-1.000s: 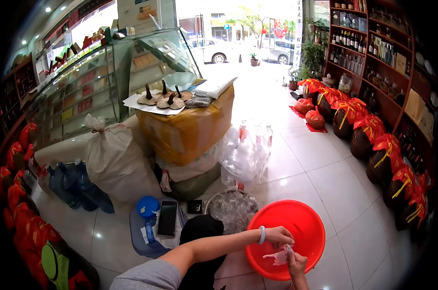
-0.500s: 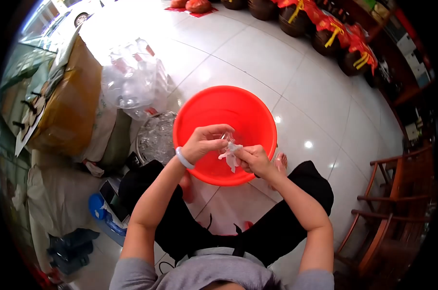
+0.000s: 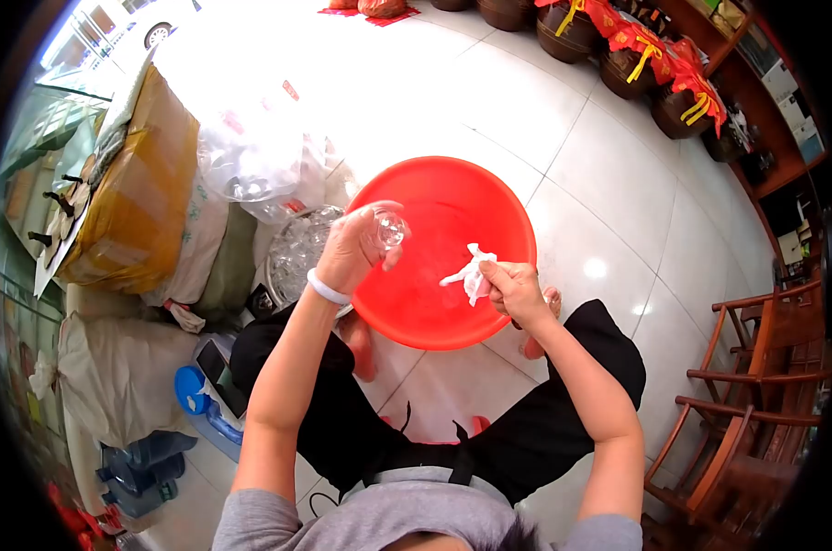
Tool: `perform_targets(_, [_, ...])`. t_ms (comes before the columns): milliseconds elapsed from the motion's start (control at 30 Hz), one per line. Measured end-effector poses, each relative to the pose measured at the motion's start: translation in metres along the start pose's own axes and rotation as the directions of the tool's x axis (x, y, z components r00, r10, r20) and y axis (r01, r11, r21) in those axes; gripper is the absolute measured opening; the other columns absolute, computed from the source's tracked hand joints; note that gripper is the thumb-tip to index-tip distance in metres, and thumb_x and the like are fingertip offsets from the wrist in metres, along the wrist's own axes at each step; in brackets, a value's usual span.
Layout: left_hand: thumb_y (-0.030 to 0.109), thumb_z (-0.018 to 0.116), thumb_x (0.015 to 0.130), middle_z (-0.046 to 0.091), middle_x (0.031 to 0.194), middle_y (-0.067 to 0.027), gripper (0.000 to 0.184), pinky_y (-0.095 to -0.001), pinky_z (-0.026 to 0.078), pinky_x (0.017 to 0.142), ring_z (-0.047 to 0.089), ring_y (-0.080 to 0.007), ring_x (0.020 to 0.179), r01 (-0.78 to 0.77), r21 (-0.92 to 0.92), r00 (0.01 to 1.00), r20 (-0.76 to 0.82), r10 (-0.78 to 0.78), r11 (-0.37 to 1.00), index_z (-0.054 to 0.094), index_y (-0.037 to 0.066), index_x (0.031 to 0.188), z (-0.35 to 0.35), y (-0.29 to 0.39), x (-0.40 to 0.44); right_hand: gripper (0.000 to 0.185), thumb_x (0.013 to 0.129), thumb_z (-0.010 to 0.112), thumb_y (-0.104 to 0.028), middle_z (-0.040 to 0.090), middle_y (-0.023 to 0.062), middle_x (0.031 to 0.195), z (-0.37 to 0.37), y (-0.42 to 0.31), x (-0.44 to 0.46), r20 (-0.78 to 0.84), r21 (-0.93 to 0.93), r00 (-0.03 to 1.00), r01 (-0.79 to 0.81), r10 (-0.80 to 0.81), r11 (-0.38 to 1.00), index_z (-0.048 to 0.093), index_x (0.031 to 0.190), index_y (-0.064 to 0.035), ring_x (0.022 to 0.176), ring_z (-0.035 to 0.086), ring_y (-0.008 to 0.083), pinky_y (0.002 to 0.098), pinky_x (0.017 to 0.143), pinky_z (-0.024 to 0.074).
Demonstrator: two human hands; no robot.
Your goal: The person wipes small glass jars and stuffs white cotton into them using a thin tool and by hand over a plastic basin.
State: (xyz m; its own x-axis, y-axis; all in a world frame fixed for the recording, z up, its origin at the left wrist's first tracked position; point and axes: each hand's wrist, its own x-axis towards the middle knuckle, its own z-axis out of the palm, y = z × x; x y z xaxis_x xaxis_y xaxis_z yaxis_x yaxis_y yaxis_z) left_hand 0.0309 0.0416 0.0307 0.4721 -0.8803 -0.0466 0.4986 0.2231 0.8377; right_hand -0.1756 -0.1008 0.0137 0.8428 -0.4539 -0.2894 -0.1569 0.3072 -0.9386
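My left hand (image 3: 350, 250), with a white band at its wrist, is closed around a small clear glass (image 3: 391, 230) over the left rim of a red plastic basin (image 3: 448, 197). My right hand (image 3: 519, 294) pinches a crumpled white cloth or tissue (image 3: 474, 275) above the basin's right side. Glass and cloth are apart from each other. Just left of the basin sits a round metal bowl (image 3: 273, 266) full of clear pieces that look like glasses; my left forearm partly covers its edge.
Left of me stand a taped cardboard box (image 3: 140, 174), a clear plastic bag (image 3: 251, 161) and a pale sack (image 3: 127, 376). A phone (image 3: 221, 375) lies by a blue plastic container (image 3: 192, 390). Wooden chairs (image 3: 746, 404) stand at right, dark jars (image 3: 627, 73) at far right.
My hands have separated. The left moved up and left with the glass, toward the metal bowl; the right drew to the right with the white cloth, which no longer touches the glass.
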Motion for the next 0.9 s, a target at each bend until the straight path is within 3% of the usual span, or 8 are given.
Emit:
perform_targets(67, [0.040,0.042,0.089,0.059,0.083,-0.0124,0.045,-0.0230,0.040,0.044,0.052,-0.0138,0.053,0.195,-0.130,0.978,0.095,-0.184,0.972,0.052,0.000,0.108,-0.001,-0.006,-0.001,0.044,0.091,0.051,-0.025,0.048,0.0015,0.050,0.004,0.001,0.003,-0.035,-0.024,0.999,0.027,-0.028,0.999,0.052,0.054,-0.0007,0.039,0.036,0.0048,0.0217,0.036,0.0235])
perform_targets(167, [0.047,0.037,0.089,0.059,0.083,-0.0122,0.051,-0.0211,0.037,0.042,0.050,-0.0124,0.051,0.272,-0.215,0.955,0.177,-0.237,0.938,0.053,0.002,0.107,0.000,-0.013,0.003,0.042,0.091,0.051,-0.025,0.049,0.0014,0.052,0.009,0.005,0.006,0.046,-0.230,0.976,0.218,-0.213,0.949,0.052,0.056,-0.0007,0.046,0.042,0.0055,0.0221,0.041,0.0294])
perform_targets(200, [0.048,0.036,0.090,0.059,0.084,-0.0129,0.053,-0.0199,0.033,0.039,0.046,-0.0103,0.048,0.330,-0.276,0.944,0.115,-0.310,0.903,0.052,0.002,0.108,0.005,-0.014,0.002,0.042,0.091,0.051,-0.025,0.049,0.0014,0.052,0.010,0.004,0.006,0.045,-0.229,0.975,0.220,-0.216,0.948,0.052,0.056,-0.0007,0.046,0.042,0.0055,0.0221,0.041,0.0294])
perform_targets(267, [0.048,0.035,0.090,0.059,0.085,-0.0132,0.053,-0.0198,0.032,0.039,0.044,-0.0096,0.046,0.355,-0.329,0.934,0.174,-0.314,0.875,0.052,0.002,0.109,0.001,-0.021,0.005,0.040,0.091,0.050,-0.024,0.052,0.0024,0.056,0.012,0.000,0.005,0.014,-0.255,0.992,0.124,-0.124,0.959,0.055,0.062,0.0020,0.049,0.048,0.0069,0.0216,0.044,0.0354])
perform_targets(400, [0.049,0.035,0.091,0.059,0.083,-0.0140,0.052,-0.0209,0.034,0.043,0.039,-0.0113,0.046,0.417,-0.515,0.907,0.186,-0.377,0.749,0.054,0.001,0.102,-0.001,-0.028,0.007,0.039,0.091,0.050,-0.025,0.055,0.0036,0.061,0.014,-0.001,0.007,0.011,-0.133,0.987,0.163,-0.163,0.978,0.058,0.067,0.0036,0.053,0.053,0.0087,0.0213,0.047,0.0400])
perform_targets(500, [0.050,0.035,0.091,0.059,0.086,-0.0136,0.052,-0.0207,0.034,0.044,0.039,-0.0113,0.048,0.423,-0.565,0.898,0.158,-0.411,0.708,0.053,0.002,0.104,0.004,-0.025,0.005,0.038,0.092,0.050,-0.025,0.056,0.0041,0.063,0.009,0.001,0.011,0.007,-0.216,0.994,0.104,-0.106,0.971,0.058,0.069,0.0042,0.058,0.058,0.0106,0.0210,0.049,0.0429])
perform_targets(767, [0.042,0.039,0.091,0.058,0.090,-0.0118,0.043,-0.0207,0.036,0.046,0.042,-0.0109,0.051,0.391,-0.425,0.908,0.321,-0.268,0.816,0.051,0.007,0.112,0.009,-0.024,0.004,0.035,0.092,0.050,-0.024,0.055,0.0031,0.061,0.009,0.006,0.013,-0.065,-0.191,0.967,0.230,-0.246,0.954,0.059,0.071,0.0033,0.050,0.043,0.0053,0.0221,0.046,0.0335])
perform_targets(900, [0.041,0.040,0.090,0.057,0.091,-0.0115,0.042,-0.0208,0.036,0.047,0.044,-0.0109,0.052,0.389,-0.407,0.902,0.351,-0.251,0.826,0.051,0.008,0.114,0.012,-0.024,0.004,0.035,0.092,0.049,-0.024,0.056,0.0028,0.062,0.007,0.008,0.013,-0.063,-0.224,0.963,0.244,-0.263,0.944,0.060,0.074,0.0039,0.052,0.046,0.0058,0.0216,0.048,0.0364])
